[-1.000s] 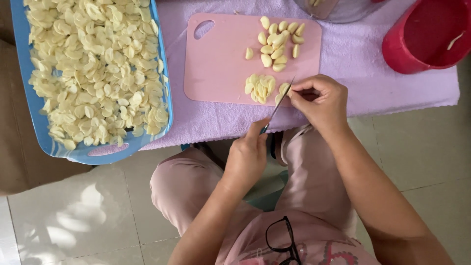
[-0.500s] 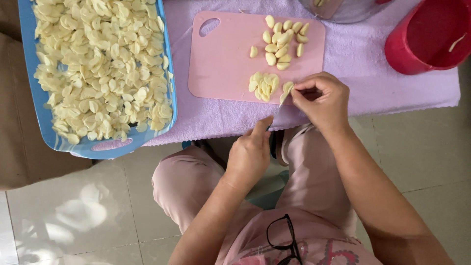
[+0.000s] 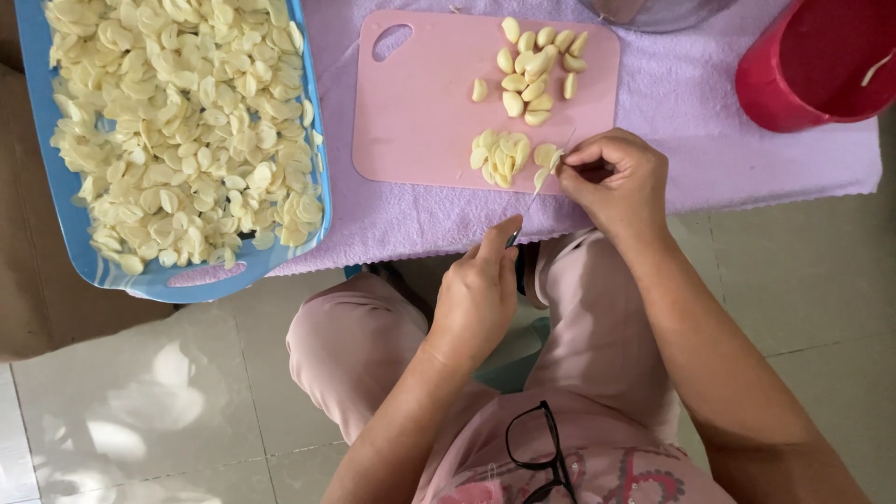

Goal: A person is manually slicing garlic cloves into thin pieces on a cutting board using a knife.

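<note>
Right at the near edge of the pink cutting board (image 3: pixel 420 121), a garlic clove (image 3: pixel 546 159) is pinched between the fingers (image 3: pixel 581 159) of the right hand (image 3: pixel 616 182), which are curled tightly around it. The thin blade of a knife (image 3: pixel 534 198) runs from that clove back toward the person, its handle gripped in the closed fingers of the left hand (image 3: pixel 481 294), which sits off the board over the person's lap. Just beside the clove, on the board, lies a small heap of cut slices (image 3: pixel 499 154). Farther up the board, toward its far edge, rests a cluster of whole peeled cloves (image 3: pixel 534 70), with one clove a little apart from the rest. The board lies on a lilac cloth (image 3: pixel 691 121) covering the surface. To one side of the board, well apart from the hands, a blue tray (image 3: pixel 313 103) is filled with pale garlic slices. On the opposite side of the board stands a red bucket (image 3: pixel 793 84), and beyond the board's far edge the rim of a clear bowl (image 3: pixel 653 14) shows. Below the board, black-framed glasses (image 3: pixel 541 453) hang on the person's pink shirt.
</note>
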